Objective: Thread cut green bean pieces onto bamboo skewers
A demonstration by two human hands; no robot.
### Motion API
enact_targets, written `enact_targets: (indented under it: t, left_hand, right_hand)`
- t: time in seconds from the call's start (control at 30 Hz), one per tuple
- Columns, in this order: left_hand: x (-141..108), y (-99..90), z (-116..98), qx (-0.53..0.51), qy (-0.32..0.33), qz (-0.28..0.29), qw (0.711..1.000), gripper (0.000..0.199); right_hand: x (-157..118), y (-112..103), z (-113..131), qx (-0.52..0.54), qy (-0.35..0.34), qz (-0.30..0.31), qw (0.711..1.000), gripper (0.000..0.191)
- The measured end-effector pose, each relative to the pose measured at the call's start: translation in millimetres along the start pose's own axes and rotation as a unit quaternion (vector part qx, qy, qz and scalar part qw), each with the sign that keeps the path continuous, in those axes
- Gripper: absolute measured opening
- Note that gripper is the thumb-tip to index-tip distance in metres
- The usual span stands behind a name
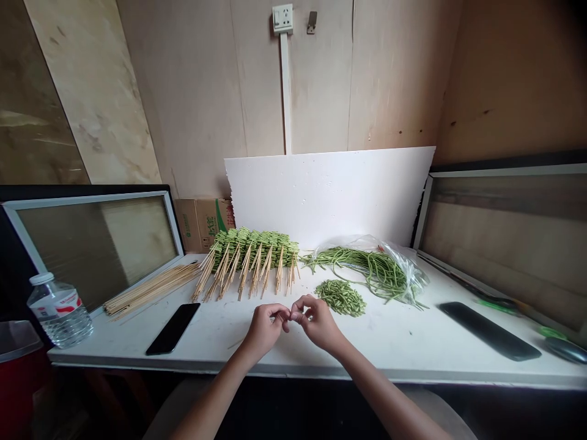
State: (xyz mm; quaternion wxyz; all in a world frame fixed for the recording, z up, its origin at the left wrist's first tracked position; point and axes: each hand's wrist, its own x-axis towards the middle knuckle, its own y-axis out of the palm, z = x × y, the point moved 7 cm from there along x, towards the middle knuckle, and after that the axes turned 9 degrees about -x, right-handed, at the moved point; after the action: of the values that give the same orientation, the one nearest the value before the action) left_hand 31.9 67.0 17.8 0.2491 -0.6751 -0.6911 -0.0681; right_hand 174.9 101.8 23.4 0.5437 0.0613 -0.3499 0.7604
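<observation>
Above the front middle of the white table, my left hand point(266, 325) and my right hand point(315, 319) meet at the fingertips. Both are closed in a pinch; whatever sits between the fingers is too small or hidden to make out. Just beyond my right hand lies a heap of short-cut green beans point(342, 297). Behind it, long whole green beans point(367, 264) spill from a clear plastic bag point(406, 263). At the back left, skewers threaded with cut beans point(257, 241) are stacked in rows, bare stick ends toward me. A bundle of bare bamboo skewers point(151, 290) lies farther left.
A black phone point(173, 329) lies left of my hands, a water bottle point(60, 310) at the left edge. On the right are a long dark pad point(490, 330) and a computer mouse point(566, 349). A white board point(330, 195) and a cardboard box point(202, 223) stand behind.
</observation>
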Motion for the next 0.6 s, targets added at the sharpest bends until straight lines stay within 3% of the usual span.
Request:
enact_targets:
  t: [0.13, 0.23, 0.33, 0.4, 0.5, 0.6]
  left_hand:
    - [2, 6.1, 10, -0.11, -0.06, 0.025, 0.992, 0.039]
    - [4, 3.5, 22, -0.194, -0.103, 0.004, 0.975, 0.041]
    - [5, -2.2, 34, -0.27, -0.133, -0.012, 0.954, 0.044]
    - [4, -6.3, 43, -0.308, -0.157, -0.025, 0.938, 0.047]
    - [4, -9.8, 50, -0.311, -0.171, -0.026, 0.935, 0.049]
    - [7, -14.1, 54, -0.25, -0.152, -0.03, 0.956, 0.047]
  right_hand:
    - [-2, 11, 6, 0.139, 0.045, 0.066, 0.987, 0.022]
    - [-3, 3, 28, 0.173, 0.022, 0.086, 0.981, 0.03]
    - [0, -22, 40, -0.002, -0.035, -0.007, 0.999, 0.027]
    - [2, -34, 32, -0.147, -0.053, -0.067, 0.985, 0.025]
    - [7, -35, -8, -0.266, -0.016, -0.054, 0.962, 0.022]
    - [9, -31, -47, -0.332, 0.031, -0.008, 0.943, 0.014]
